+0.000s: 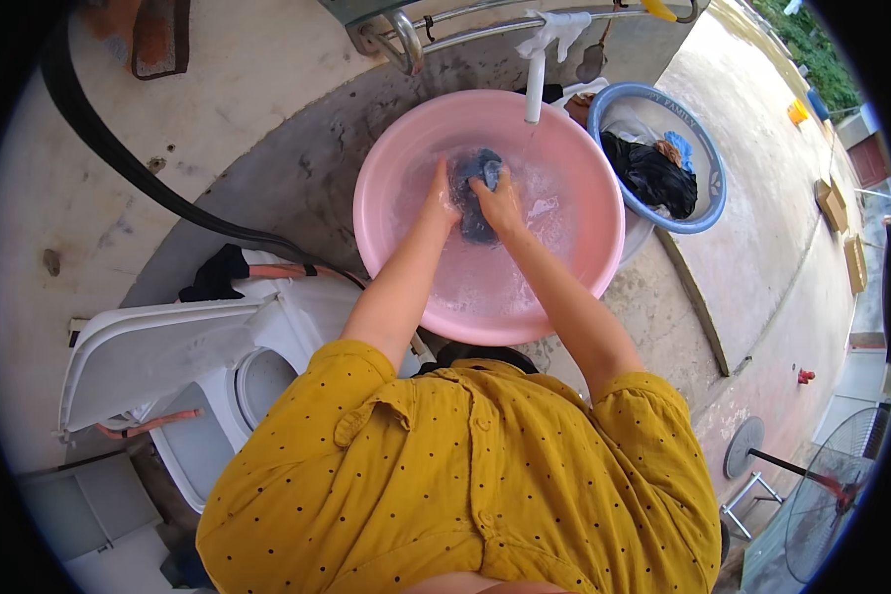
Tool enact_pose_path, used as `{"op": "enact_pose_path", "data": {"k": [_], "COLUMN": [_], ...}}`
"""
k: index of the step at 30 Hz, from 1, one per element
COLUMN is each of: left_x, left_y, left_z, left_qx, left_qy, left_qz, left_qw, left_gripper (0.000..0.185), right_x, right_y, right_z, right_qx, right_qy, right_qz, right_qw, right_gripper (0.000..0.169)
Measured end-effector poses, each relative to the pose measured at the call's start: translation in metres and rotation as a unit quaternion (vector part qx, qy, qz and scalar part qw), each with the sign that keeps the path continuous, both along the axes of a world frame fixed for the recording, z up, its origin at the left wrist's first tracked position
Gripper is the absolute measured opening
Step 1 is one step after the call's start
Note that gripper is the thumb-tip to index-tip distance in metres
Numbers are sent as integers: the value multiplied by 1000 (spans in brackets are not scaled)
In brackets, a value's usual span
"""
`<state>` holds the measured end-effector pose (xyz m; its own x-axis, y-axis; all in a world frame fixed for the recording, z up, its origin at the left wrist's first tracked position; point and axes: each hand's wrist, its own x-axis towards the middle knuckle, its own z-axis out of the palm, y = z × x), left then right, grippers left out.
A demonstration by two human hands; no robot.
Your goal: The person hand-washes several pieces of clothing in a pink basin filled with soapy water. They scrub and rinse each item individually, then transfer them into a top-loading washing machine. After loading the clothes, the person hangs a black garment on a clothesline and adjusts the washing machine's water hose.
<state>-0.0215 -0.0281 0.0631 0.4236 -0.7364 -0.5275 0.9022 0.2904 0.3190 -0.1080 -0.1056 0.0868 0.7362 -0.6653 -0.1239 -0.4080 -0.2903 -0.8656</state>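
A large pink basin [609, 230] holds water with suds, and both of my hands are inside it. Bunched between them is a wet dark blue cloth [479, 225], partly under water. My right hand [500, 202] grips its upper right side, thumb pressed over a fold. On the cloth's left edge is my left hand [445, 194], holding it from the side; some of its fingers are hidden. A white pipe spout [534, 93] hangs over the basin's far rim, with a thin stream of water falling from it.
A blue-rimmed tub [715, 189] of dark clothes stands right of the basin. At left is a white washing machine [171, 334] with its lid raised, near a black hose [156, 189]. A metal rail [482, 28] runs above the basin. A fan [835, 494] stands at lower right.
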Motion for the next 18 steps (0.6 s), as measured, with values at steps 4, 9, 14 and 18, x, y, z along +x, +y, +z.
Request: {"op": "enact_pose_path", "data": {"k": [4,9,14,18], "left_x": [27,12,16,5], "left_y": [1,-9,-21,-2], "left_z": [-28,-17,-29,11], "left_qx": [-152,-169,-28,144], "left_qy": [-76,-82,-111,-170], "left_qz": [-42,-43,78,169], "left_qw": [985,981,990,960], "left_gripper": [54,43,30,30], "right_x": [-7,2,10,-16], "right_y": [34,29,-9,-55], "right_z": [57,50,39,18], "right_qx": [-40,-251,-320,-320], "right_qy": [-116,-120,-81,73], "right_qz": [53,67,39,41], "right_qw": [991,958,943,944], "right_gripper": [55,37,28,34]}}
